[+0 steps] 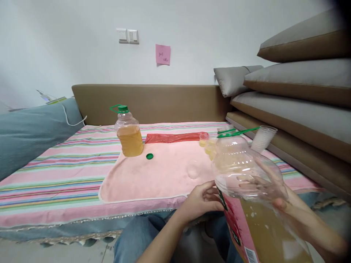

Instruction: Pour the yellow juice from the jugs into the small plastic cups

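Observation:
A large clear plastic bottle (255, 223) of yellowish liquid, with a pink label and a green handle ring at its neck, leans close in front of me. My right hand (282, 201) wraps its far right side; the fingers show through the plastic. On the label side, my left hand (203, 202) presses its curled fingers against the bottle. Beyond the bottle's shoulder stand small cups of yellow liquid (208, 149), partly hidden. A clear cup (193, 170) rests on the pink cloth (159, 179). Behind the neck is a stack of clear cups (263, 138).
A second bottle (130, 140) with a green cap stands upright at left, a loose green cap (149, 156) beside it. Red plastic film (175, 137) lies along the cloth's back edge. Stacked cushions (296, 106) rise at right; a blue bolster (38, 131) lies at left.

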Demonstrator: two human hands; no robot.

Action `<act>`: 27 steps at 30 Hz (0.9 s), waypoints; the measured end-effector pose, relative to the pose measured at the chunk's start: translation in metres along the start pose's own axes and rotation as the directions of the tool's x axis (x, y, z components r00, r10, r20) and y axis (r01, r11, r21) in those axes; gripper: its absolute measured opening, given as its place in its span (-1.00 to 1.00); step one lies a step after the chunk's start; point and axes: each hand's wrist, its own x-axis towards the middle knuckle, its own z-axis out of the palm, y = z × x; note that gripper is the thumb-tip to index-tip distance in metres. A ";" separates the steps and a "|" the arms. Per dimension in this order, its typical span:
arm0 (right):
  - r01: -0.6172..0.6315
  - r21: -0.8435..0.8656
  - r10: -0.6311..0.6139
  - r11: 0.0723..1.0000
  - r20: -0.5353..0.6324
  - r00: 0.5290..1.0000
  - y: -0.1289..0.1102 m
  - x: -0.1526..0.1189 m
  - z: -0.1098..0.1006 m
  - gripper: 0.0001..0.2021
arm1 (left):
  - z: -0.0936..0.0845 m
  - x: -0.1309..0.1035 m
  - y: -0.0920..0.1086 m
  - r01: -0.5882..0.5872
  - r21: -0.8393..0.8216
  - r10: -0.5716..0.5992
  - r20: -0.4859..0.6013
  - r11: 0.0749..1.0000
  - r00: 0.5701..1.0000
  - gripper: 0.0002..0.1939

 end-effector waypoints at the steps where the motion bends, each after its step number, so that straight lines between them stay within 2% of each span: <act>1: -0.029 0.016 0.029 0.999 -0.001 1.000 0.002 -0.003 -0.004 -0.09 | 0.004 0.004 -0.003 0.027 -0.010 -0.027 -0.010 1.000 1.000 -0.28; 3: -0.090 0.044 0.089 0.995 0.028 0.996 0.003 -0.007 -0.011 -0.12 | 0.009 0.010 -0.009 0.075 -0.040 -0.076 -0.009 0.996 0.997 -0.31; 7: -0.139 -0.033 0.140 0.990 0.045 0.989 -0.001 -0.012 -0.016 -0.18 | 0.017 0.017 -0.025 0.127 -0.106 -0.124 0.031 0.986 0.992 -0.26; 13: -0.215 -0.174 0.225 0.961 0.043 0.973 -0.005 -0.011 -0.019 -0.21 | 0.019 0.021 -0.050 0.101 -0.153 -0.089 0.085 0.983 0.992 -0.08; 22: -0.269 -0.338 0.326 0.902 0.125 0.937 -0.016 -0.003 -0.028 -0.19 | 0.030 0.018 -0.060 0.225 -0.228 -0.213 0.075 0.947 0.974 0.02; 27: -0.277 -0.370 0.349 0.887 0.144 0.926 -0.026 0.004 -0.026 -0.20 | 0.035 0.017 -0.069 0.189 -0.247 -0.172 0.088 0.950 0.981 -0.03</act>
